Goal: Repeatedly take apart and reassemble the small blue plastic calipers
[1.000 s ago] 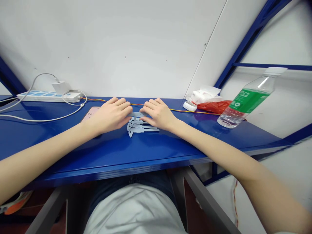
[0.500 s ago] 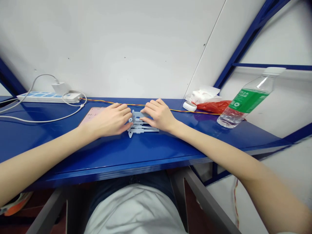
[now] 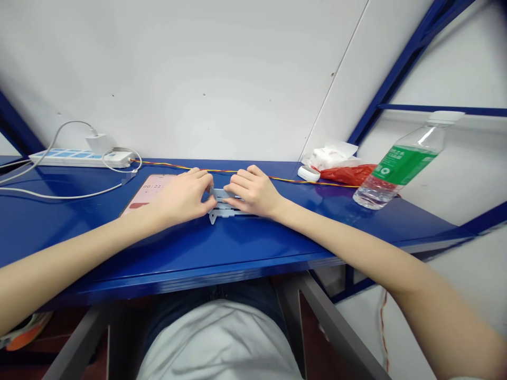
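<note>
A small stack of pale grey plastic strips [image 3: 222, 210] lies on the blue table [image 3: 237, 248] between my hands. My left hand [image 3: 180, 196] rests on the table at the stack's left end, fingers curled and pinching the top grey strip [image 3: 220, 193]. From the right, my right hand [image 3: 253, 192] grips the same strip with bent fingers. The hands hide part of that strip.
A phone with a pink screen [image 3: 148, 189] lies left of my left hand. A white power strip [image 3: 77, 157] with a charger and white cable sits at the back left. A water bottle [image 3: 400, 164], red bag [image 3: 346, 172], tissues [image 3: 330, 154] and a small white disc [image 3: 308, 172] are at the right. A yellow-red wire [image 3: 285, 179] runs along the back.
Both hands have curled from lying flat on the strips to pinching the top one, and have drawn closer together. The phone screen shows more as the left hand shifted.
</note>
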Tool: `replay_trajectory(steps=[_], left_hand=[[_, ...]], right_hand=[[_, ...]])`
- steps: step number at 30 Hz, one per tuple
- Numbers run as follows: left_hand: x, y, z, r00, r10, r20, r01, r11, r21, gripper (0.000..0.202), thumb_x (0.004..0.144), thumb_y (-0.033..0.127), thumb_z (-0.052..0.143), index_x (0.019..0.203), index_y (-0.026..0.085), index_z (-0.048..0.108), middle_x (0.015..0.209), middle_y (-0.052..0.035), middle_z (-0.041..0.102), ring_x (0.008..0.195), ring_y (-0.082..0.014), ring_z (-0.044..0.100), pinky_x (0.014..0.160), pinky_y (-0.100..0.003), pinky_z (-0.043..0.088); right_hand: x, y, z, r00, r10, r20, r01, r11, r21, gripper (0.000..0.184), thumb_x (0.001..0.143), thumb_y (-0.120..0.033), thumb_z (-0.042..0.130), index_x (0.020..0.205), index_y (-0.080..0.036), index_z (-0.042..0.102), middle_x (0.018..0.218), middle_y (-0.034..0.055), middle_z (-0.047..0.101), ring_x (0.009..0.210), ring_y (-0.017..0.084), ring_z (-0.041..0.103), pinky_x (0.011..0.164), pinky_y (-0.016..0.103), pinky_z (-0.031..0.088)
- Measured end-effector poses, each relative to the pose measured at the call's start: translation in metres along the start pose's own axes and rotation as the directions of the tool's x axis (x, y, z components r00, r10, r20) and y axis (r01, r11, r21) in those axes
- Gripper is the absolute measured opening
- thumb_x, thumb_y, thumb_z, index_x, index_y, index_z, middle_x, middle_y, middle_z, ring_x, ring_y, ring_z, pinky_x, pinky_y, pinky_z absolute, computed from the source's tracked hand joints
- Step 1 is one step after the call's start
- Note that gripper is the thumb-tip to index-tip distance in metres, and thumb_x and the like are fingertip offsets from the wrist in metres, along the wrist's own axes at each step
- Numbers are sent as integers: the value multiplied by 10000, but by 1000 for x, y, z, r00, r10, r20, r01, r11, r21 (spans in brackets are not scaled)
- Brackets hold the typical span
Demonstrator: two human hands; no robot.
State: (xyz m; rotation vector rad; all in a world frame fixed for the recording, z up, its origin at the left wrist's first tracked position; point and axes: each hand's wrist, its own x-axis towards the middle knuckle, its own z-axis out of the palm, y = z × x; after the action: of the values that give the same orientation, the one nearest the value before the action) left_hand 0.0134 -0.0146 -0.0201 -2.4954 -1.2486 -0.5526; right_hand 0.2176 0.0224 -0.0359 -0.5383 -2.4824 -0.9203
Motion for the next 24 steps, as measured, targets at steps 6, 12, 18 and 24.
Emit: replay_trajectory(steps=[6,12,18,24], left_hand=[[1,-2,0,999,-38,-20,38,999,-21,92,706,143,431,727,206,496,776,-39,621,764,-196,572,624,-304,458],[2,-21,0,993,-24,-112,34,995,90,202,777,207,433,911,165,578,912,-94,657,896,-245,588,765,-367,483],[2,-26,5,993,115,-37,-109,986,123,223,840,245,395,869,163,600,863,-89,641,866,-233,583,792,-371,487],[2,-17,7,986,157,56,-163,977,134,236,850,227,378,898,169,602,892,-88,647,860,-226,597,827,-374,492]], right_hand=[[1,1,-3,1000,22,12,-22,1000,8,364,969,-378,334,866,-190,629,799,53,605,792,197,468,709,350,245],[-3,12,-1,982,186,8,-186,981,53,270,928,-382,454,872,-181,625,819,61,630,801,199,500,725,334,274],[-3,14,4,948,313,52,-317,932,173,244,898,-386,515,825,-174,610,797,46,634,774,180,508,737,314,285],[-1,10,9,927,346,143,-374,877,303,190,865,-345,576,791,-174,611,796,29,640,774,164,521,765,307,289]])
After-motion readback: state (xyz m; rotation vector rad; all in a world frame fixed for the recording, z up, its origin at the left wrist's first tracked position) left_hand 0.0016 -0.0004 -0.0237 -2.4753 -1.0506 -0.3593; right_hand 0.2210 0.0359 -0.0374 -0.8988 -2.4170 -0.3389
